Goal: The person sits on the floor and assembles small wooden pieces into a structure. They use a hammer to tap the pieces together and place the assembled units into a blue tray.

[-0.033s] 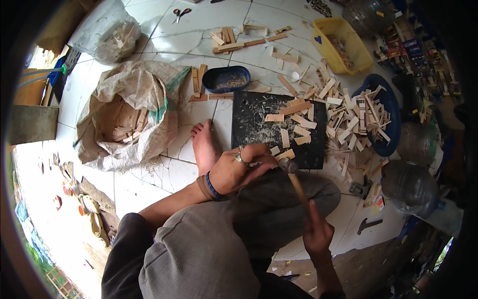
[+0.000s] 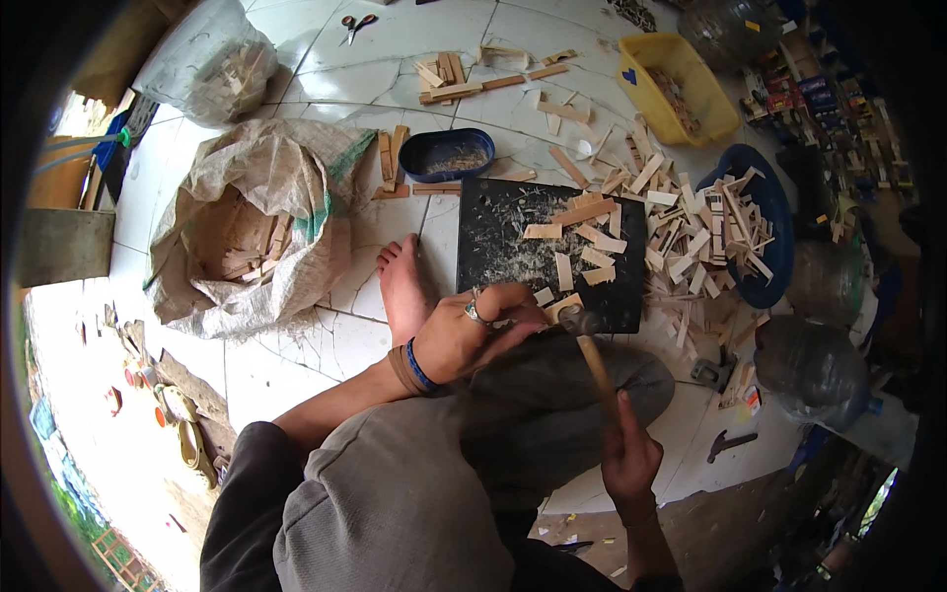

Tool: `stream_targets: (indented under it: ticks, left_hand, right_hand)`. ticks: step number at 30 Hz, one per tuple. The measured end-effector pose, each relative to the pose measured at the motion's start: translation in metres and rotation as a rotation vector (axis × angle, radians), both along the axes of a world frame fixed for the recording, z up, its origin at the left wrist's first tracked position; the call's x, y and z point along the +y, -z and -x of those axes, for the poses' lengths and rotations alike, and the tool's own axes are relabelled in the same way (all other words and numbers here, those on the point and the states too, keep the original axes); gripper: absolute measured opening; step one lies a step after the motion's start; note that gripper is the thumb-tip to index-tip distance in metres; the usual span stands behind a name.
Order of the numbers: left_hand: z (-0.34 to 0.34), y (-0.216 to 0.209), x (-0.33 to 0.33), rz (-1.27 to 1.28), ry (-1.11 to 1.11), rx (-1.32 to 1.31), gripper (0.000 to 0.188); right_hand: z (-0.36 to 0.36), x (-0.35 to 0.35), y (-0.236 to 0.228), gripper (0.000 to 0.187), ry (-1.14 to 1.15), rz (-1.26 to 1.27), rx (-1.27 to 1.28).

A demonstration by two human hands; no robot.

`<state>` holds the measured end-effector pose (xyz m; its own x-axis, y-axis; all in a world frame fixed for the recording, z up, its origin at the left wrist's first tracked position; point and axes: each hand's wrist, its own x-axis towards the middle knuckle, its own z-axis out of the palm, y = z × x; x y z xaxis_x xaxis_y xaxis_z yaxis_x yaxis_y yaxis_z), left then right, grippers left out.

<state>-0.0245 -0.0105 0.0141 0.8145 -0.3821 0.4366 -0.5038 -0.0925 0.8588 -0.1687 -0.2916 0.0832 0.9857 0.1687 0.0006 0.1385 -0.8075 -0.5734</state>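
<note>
My right hand (image 2: 631,456) grips a hammer by its wooden handle (image 2: 596,367). The hammer's metal head (image 2: 582,321) hangs over the near edge of a dark board (image 2: 503,222), close to the left fingertips. With fingers curled together, my left hand (image 2: 464,335) is at that same edge, beside a small pale wood piece (image 2: 564,305). What its fingers pinch is hidden. Several wood strips (image 2: 582,213) and shavings lie on the board. My bare foot (image 2: 402,286) rests left of it.
Wood pieces heap around a blue basin (image 2: 779,281) at right. A yellow tub (image 2: 681,138) stands behind. A small blue dish (image 2: 419,158), scissors (image 2: 357,28) and an open sack (image 2: 326,163) lie farther left. Another hammer (image 2: 732,446) is on the right-hand tiles.
The hammer's head has shifted slightly to the right, and its handle stands a little steeper. My left hand is in the same place.
</note>
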Motion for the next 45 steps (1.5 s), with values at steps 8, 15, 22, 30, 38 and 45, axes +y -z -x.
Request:
stream_targets:
  ticks: [8,15,22,30,38,45]
  left_hand:
    - [-0.007,-0.003,0.000,0.028,0.001,-0.043,0.038]
    - [-0.013,-0.011,0.006,-0.050,-0.024,-0.160,0.049]
    - [-0.013,-0.001,0.003,-0.053,0.028,-0.139,0.058]
    - [-0.013,0.003,-0.001,0.003,0.021,-0.133,0.047]
    - [-0.012,0.012,-0.001,0.072,0.070,0.117,0.049]
    - [-0.016,0.019,0.001,0.093,0.071,0.064,0.042]
  right_hand:
    - [-0.035,-0.012,0.060,0.042,0.519,-0.042,0.029]
    - [-0.035,-0.009,0.096,0.045,0.501,-0.018,0.007]
    - [-0.077,0.015,0.060,0.040,0.462,-0.061,-0.121]
    - [-0.113,0.085,0.022,0.024,0.446,-0.927,0.428]
    - [-0.115,0.088,0.023,0.015,0.533,-0.846,0.460]
    - [-0.118,0.093,0.021,0.021,0.565,-0.804,0.433]
